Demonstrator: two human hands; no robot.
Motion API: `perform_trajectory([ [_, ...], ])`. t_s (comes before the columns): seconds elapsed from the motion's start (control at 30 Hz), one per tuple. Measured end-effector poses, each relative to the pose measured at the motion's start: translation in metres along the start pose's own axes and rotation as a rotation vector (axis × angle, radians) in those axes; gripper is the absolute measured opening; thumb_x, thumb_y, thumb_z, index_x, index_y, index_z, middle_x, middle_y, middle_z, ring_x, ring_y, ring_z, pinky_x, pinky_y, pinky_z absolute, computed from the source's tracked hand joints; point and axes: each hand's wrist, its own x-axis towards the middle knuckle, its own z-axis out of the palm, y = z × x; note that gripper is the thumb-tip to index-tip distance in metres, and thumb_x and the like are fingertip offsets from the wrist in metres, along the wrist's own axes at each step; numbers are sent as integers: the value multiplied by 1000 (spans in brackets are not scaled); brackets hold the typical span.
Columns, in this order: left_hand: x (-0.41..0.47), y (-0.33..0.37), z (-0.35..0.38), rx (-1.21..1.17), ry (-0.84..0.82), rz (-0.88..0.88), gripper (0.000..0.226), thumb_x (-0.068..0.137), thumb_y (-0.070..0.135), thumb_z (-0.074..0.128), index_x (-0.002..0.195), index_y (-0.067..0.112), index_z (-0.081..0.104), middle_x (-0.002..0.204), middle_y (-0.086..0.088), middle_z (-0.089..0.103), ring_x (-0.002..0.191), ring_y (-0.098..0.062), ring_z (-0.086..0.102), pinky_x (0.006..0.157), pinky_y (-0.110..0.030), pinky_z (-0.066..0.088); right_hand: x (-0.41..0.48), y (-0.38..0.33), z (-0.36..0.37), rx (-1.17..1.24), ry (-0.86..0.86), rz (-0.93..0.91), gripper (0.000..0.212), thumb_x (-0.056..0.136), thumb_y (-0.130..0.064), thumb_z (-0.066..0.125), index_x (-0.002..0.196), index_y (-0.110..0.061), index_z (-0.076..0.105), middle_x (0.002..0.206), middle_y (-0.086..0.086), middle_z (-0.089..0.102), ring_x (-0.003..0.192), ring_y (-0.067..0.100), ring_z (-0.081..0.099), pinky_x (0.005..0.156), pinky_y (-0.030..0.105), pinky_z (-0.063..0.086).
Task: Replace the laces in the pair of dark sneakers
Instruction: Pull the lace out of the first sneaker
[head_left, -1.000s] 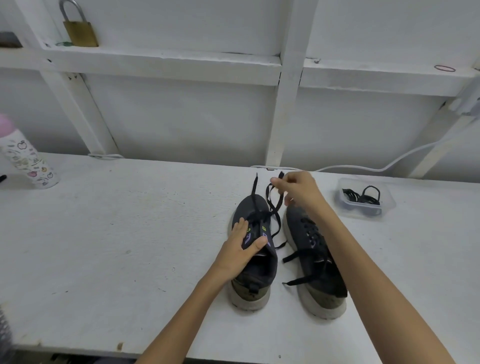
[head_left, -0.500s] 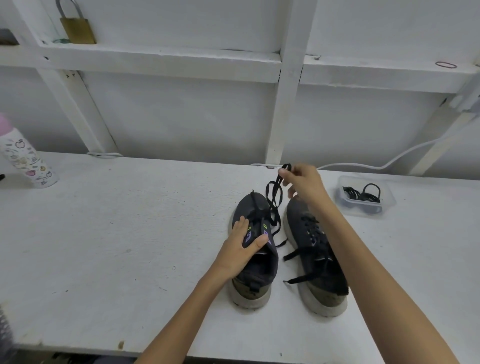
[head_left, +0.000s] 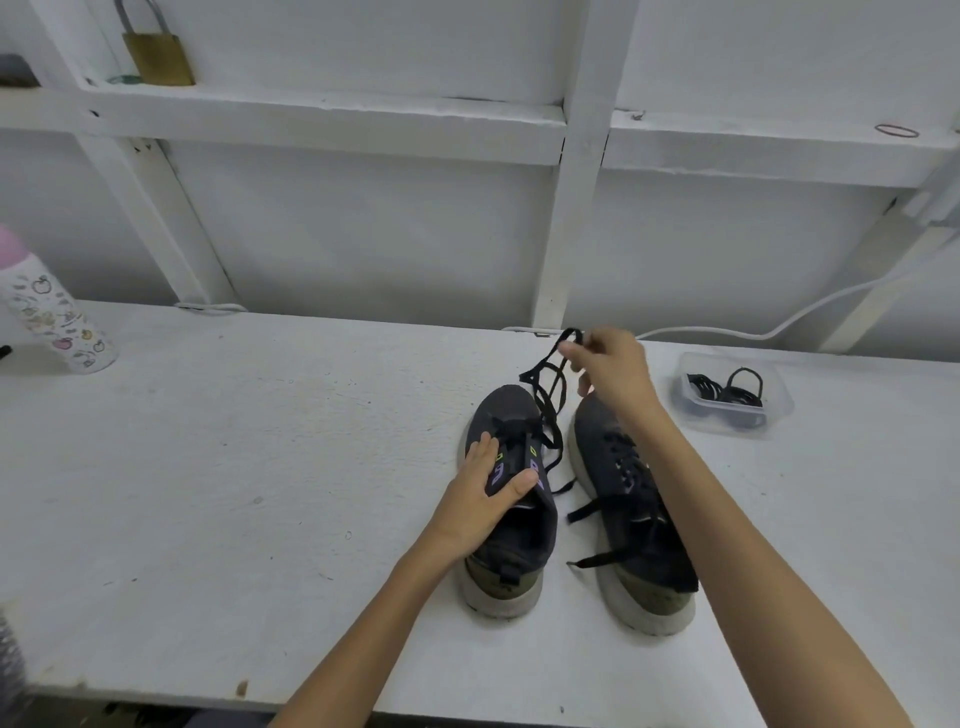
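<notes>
On the white table (head_left: 260, 441), 2 dark sneakers sit side by side, toes pointing far. Your left hand (head_left: 480, 499) presses flat on the left sneaker (head_left: 519, 540), fingers straight. Your right hand (head_left: 613, 369) pinches its black lace (head_left: 545, 395), lifted above the toe.

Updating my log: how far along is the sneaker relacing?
Done: the left dark sneaker's upper eyelets look bare. In hand: the right hand pinches its black lace, lifted, while the left hand presses the shoe. Left: the right dark sneaker is laced; black coils sit in the clear plastic tub.
</notes>
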Motion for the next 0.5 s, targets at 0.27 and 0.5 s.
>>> perform_trajectory([
  [0.27,0,0,0,1,-2,1,81,91,52,53,155,22,12,162,7,6,148,-6,3,119,-29,11,-27,17,22,-327,-469,74,39,75,-38,81,72,-5,61,61,2,68,49,16,65,61,36,54],
  [0.5,0,-1,-1,-12,-15,-1,83,90,53,53,155,22,12,162,9,4,148,-6,3,120,-30,10,-10,-4,1,-13,-143,12,22,82,-11,76,69,1,63,52,6,63,39,17,56,39,18,38],
])
